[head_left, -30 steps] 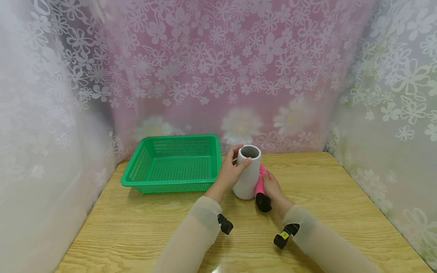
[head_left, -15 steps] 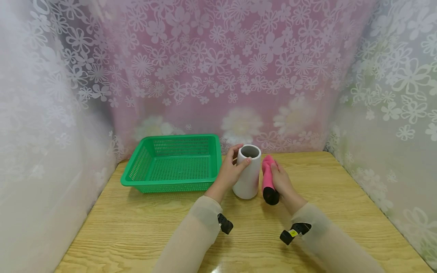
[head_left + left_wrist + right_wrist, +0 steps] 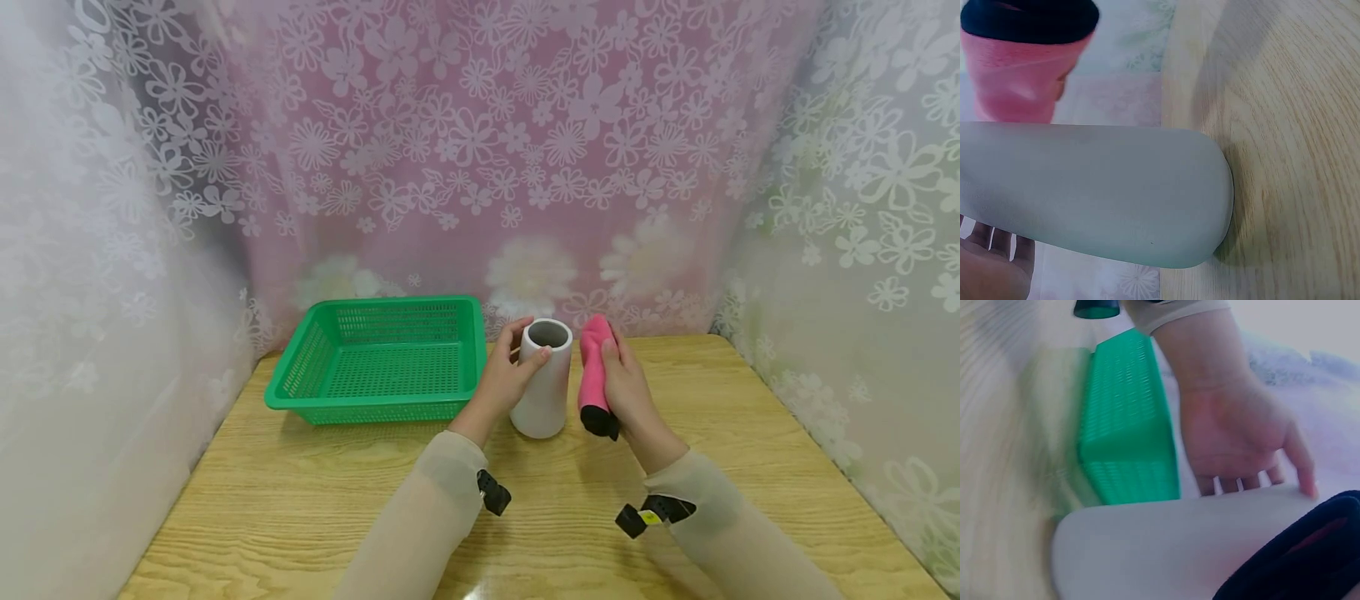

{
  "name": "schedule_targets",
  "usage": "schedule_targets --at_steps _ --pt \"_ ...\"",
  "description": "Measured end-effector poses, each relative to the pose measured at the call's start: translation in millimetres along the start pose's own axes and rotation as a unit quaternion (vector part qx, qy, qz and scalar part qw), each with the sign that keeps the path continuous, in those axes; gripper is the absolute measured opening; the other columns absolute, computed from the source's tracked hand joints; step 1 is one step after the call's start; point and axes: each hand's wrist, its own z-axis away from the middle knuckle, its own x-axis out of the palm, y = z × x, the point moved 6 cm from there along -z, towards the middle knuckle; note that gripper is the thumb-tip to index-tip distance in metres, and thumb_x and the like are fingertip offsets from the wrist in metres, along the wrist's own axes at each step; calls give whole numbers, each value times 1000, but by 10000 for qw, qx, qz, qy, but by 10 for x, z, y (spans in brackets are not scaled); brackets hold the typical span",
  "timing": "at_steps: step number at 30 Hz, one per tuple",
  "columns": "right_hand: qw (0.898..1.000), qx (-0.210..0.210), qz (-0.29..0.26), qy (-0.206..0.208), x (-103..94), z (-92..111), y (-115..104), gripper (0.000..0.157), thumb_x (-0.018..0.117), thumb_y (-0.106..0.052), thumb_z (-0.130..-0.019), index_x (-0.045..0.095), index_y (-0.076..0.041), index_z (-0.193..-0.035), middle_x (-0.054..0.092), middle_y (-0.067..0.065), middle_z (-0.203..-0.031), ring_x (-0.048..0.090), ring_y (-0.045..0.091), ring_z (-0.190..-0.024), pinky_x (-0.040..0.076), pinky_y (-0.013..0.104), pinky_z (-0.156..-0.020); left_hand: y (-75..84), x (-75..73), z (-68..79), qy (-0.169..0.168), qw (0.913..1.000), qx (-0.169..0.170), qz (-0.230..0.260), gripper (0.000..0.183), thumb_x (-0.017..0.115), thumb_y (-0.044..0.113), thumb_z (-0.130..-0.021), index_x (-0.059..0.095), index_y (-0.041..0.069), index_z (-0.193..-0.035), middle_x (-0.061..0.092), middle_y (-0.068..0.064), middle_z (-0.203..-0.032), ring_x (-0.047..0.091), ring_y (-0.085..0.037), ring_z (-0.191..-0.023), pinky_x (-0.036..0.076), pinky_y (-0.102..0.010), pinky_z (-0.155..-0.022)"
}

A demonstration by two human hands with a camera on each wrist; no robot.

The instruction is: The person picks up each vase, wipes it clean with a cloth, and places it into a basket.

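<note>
1. Wood-grain bench (image 3: 300, 517), floral curtains (image 3: 517, 125) around.
2. Your left hand (image 3: 504, 373) grips upright white vase (image 3: 542, 396): axis vertical, mouth up.
3. Your right hand (image 3: 630, 396) grips pink sock (image 3: 593, 367), raised beside vase, black end toward you.

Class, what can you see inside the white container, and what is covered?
Through its open top, the white container shows only grey inner wall. Its near side covers the lower inside; anything down there would be hidden.
</note>
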Motion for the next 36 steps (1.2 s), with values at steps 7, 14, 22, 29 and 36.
schedule_targets --at_steps 7,14,22,29,36 --pt "9990 -353 -202 182 23 106 -206 60 30 -48 -107 9 -36 -162 19 10 -165 32 31 -143 25 47 -118 8 1 2 8 10000 -16 -43 58 66 29 -99 41 19 -150 49 -6 -145 45 -23 -136 33 -47 -115" --pt "9943 -922 -403 357 132 184 -355 57 32 -44 -108 13 -37 -161 26 7 -162 42 27 -135 38 41 -108 4 -10 -12 80 10000 1 -54 58 67 28 -98 42 17 -149 50 -7 -144 45 -25 -135 35 -48 -114" --pt "9759 -2023 -165 801 235 290 -480 56 32 -26 -110 13 -19 -162 25 9 -161 39 27 -136 35 42 -110 -3 -14 -8 124 9999 -6 -100 58 69 28 -97 43 18 -149 51 -8 -143 46 -26 -135 36 -48 -113" --pt "9315 -3377 324 1313 308 410 -607 54 37 -8 -108 20 -6 -160 30 16 -158 41 32 -132 37 27 -104 52 -7 16 -17 9999 -139 -48 62 66 22 -99 37 13 -152 46 -14 -148 42 -34 -138 35 -53 -113" --pt "8921 -4139 665 1689 307 273 -411 55 41 -14 -108 24 -9 -159 28 9 -160 38 34 -133 34 56 -107 -9 -1 12 53 9999 -69 -74 60 68 30 -97 41 20 -150 49 -8 -146 45 -29 -136 36 -52 -113"
